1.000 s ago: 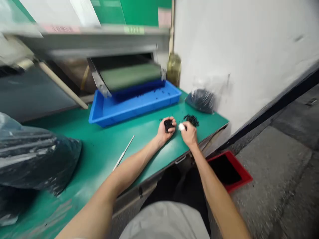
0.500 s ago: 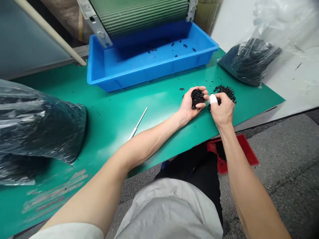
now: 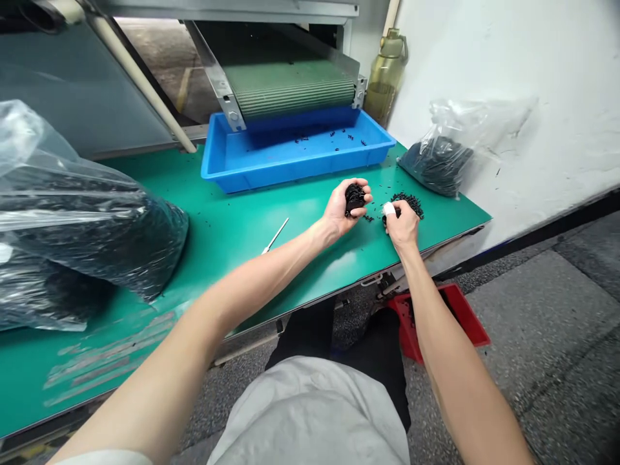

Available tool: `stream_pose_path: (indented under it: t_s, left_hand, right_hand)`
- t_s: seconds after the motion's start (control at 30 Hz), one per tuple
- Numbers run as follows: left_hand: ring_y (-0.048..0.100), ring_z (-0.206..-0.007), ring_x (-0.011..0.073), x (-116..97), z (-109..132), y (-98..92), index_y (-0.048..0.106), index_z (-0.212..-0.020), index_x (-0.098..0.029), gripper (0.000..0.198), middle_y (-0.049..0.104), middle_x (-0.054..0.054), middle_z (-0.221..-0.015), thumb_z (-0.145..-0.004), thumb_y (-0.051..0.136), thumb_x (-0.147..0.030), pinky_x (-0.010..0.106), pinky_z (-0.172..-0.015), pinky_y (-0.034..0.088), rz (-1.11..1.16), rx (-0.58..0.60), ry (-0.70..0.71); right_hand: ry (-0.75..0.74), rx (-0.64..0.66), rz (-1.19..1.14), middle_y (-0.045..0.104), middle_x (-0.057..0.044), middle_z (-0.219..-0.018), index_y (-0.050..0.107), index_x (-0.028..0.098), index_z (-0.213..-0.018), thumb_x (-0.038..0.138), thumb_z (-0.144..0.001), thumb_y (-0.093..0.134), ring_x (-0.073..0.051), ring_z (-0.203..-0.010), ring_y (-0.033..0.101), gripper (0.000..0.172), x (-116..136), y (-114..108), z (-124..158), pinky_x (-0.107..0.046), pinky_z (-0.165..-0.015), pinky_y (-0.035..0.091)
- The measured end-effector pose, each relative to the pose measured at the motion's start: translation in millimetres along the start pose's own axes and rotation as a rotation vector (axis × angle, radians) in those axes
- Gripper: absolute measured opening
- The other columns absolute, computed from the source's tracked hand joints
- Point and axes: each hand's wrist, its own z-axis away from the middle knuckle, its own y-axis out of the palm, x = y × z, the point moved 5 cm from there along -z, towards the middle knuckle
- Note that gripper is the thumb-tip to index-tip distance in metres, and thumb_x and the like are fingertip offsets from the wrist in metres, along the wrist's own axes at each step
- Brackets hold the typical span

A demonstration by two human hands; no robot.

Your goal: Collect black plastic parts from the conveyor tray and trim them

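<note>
A handful of small black parts (image 3: 355, 200) lies in my left hand (image 3: 336, 208), palm turned up and fingers curled around them. Just right of it, my right hand (image 3: 404, 226) is low over the table with its fingers pinched together. White tape (image 3: 389, 208) wraps one of its digits, and dark pieces show between the fingertips, partly hidden. Beyond that hand spreads a loose pile of the same black parts (image 3: 411, 204). A few stray black pieces (image 3: 369, 218) lie on the green tabletop (image 3: 300, 203) between the two hands.
A blue tray (image 3: 300, 169) with scattered black pieces stands under the green conveyor belt (image 3: 295, 93). Filled plastic bags stand left (image 3: 121, 226) and right (image 3: 433, 165). A thin white tool (image 3: 277, 234) lies near my left forearm. Below is a red bin (image 3: 460, 310); behind, a bottle (image 3: 385, 74).
The view has tilted up, showing more of the conveyor and the bottle. My hands, nearly touching before, are now slightly apart. The left still holds its handful.
</note>
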Motion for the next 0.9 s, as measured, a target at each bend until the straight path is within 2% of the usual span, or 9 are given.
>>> stream_pose_path:
  t_s: [0.17, 0.33, 0.43, 0.5, 0.57, 0.63, 0.7, 0.9]
  left_hand:
    - [0.054, -0.053, 0.0065, -24.9, 30.7, -17.5, 0.055, -0.077, -0.016, 0.009, 0.056, -0.001, -0.068, -0.081, 0.055, -0.024, 0.012, -0.030, 0.019, -0.105, -0.040, 0.053]
    - [0.053, -0.052, 0.0080, -42.1, 46.4, -42.4, 0.057, -0.078, -0.016, 0.010, 0.057, 0.000, -0.070, -0.078, 0.056, -0.026, 0.014, -0.030, 0.019, -0.274, -0.074, 0.102]
    - [0.054, -0.053, 0.0099, -53.4, 52.1, -58.8, 0.058, -0.079, -0.017, 0.014, 0.058, 0.000, -0.071, -0.077, 0.057, -0.031, 0.016, -0.032, 0.020, -0.500, -0.134, 0.187]
    - [0.054, -0.054, 0.0114, -62.4, 56.3, -66.3, 0.058, -0.079, -0.018, 0.015, 0.058, 0.001, -0.069, -0.080, 0.054, -0.033, 0.018, -0.037, 0.025, -0.778, -0.166, 0.316]
    - [0.052, -0.059, 0.0136, -68.3, 60.3, -65.8, 0.059, -0.076, -0.019, 0.016, 0.057, 0.001, -0.068, -0.083, 0.050, -0.030, 0.022, -0.047, 0.034, -1.119, -0.137, 0.489]
    - [0.050, -0.067, 0.0162, -67.4, 62.4, -62.1, 0.061, -0.073, -0.020, 0.015, 0.058, 0.002, -0.070, -0.083, 0.051, -0.026, 0.025, -0.060, 0.039, -1.360, -0.061, 0.610]
    - [0.048, -0.069, 0.0178, -62.2, 61.2, -59.9, 0.062, -0.072, -0.021, 0.011, 0.058, 0.003, -0.073, -0.081, 0.055, -0.022, 0.028, -0.067, 0.038, -1.454, 0.013, 0.629]
    - [0.046, -0.071, 0.0209, -44.6, 53.4, -60.3, 0.061, -0.074, -0.023, 0.009, 0.055, 0.005, -0.079, -0.082, 0.057, -0.023, 0.030, -0.066, 0.034, -1.617, 0.131, 0.569]
  right_hand:
    - [0.012, 0.011, 0.015, 0.056, 0.002, -0.060, 0.058, 0.021, -0.080, 0.039, -0.082, 0.051, -0.017, -0.055, 0.051, 0.019, -2.1, 1.8, 0.3, -0.030, -0.062, 0.042]
    - [0.009, 0.026, 0.063, 0.055, 0.003, -0.057, 0.059, 0.021, -0.084, 0.039, -0.084, 0.049, -0.017, -0.052, 0.052, 0.020, 0.0, 0.0, 1.8, -0.029, -0.059, 0.042]
    - [-0.010, 0.029, 0.092, 0.058, 0.002, -0.060, 0.059, 0.021, -0.086, 0.037, -0.085, 0.048, -0.017, -0.054, 0.054, 0.020, 5.7, -2.2, 2.6, -0.029, -0.061, 0.043]
    - [-0.043, 0.021, 0.115, 0.063, -0.001, -0.070, 0.059, 0.020, -0.085, 0.036, -0.083, 0.048, -0.018, -0.064, 0.057, 0.018, 11.0, -3.5, 2.8, -0.030, -0.067, 0.045]
    - [-0.089, 0.020, 0.139, 0.066, -0.004, -0.081, 0.059, 0.020, -0.083, 0.034, -0.082, 0.050, -0.020, -0.074, 0.059, 0.016, 16.1, -4.0, 3.1, -0.032, -0.074, 0.045]
    - [-0.131, 0.033, 0.160, 0.067, -0.005, -0.084, 0.059, 0.020, -0.084, 0.032, -0.082, 0.049, -0.020, -0.077, 0.059, 0.016, 20.1, -3.7, 3.8, -0.032, -0.077, 0.045]
    - [-0.173, 0.055, 0.177, 0.067, -0.005, -0.085, 0.059, 0.020, -0.087, 0.030, -0.083, 0.047, -0.021, -0.078, 0.059, 0.016, 23.0, -3.1, 5.1, -0.033, -0.077, 0.046]
    - [-0.297, 0.187, 0.226, 0.064, -0.010, -0.102, 0.064, 0.019, -0.101, 0.022, -0.087, 0.044, -0.023, -0.093, 0.058, 0.025, 31.5, 5.2, 15.2, -0.034, -0.084, 0.045]
